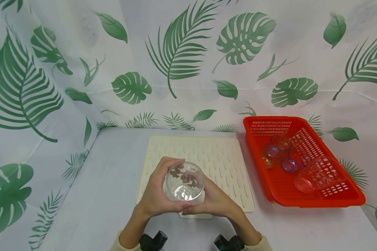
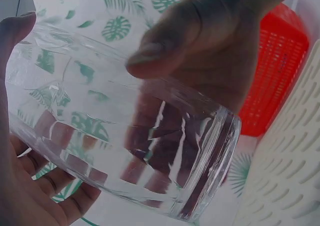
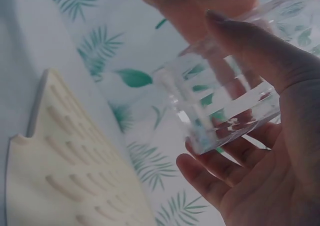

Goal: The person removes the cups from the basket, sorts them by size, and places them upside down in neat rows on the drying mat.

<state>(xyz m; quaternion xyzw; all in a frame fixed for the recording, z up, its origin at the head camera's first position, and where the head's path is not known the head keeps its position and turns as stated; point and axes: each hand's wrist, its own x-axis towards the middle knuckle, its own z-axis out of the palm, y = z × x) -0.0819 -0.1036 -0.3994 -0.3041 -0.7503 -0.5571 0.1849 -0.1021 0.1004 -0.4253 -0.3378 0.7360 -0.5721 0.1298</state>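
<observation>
A clear glass tumbler (image 1: 184, 183) is held up between both hands, its round mouth facing the head camera. My left hand (image 1: 158, 188) grips it from the left side, and my right hand (image 1: 215, 200) grips it from the right. The two thumbs meet along its near side in the head view. In the left wrist view, the thick base of the glass (image 2: 200, 171) points to the lower right. The right wrist view shows the right fingers (image 3: 240, 161) curved under the glass. Beneath the hands lies a cream draining mat (image 1: 207, 153) with raised ridges.
To the right stands a red plastic basket (image 1: 279, 198) with perforated walls. Several glass vessels (image 1: 289, 153) lie inside it, some tinted, along with a larger clear one (image 1: 317, 174). A leaf-patterned curtain (image 1: 188, 69) rises behind the white table (image 1: 106, 181).
</observation>
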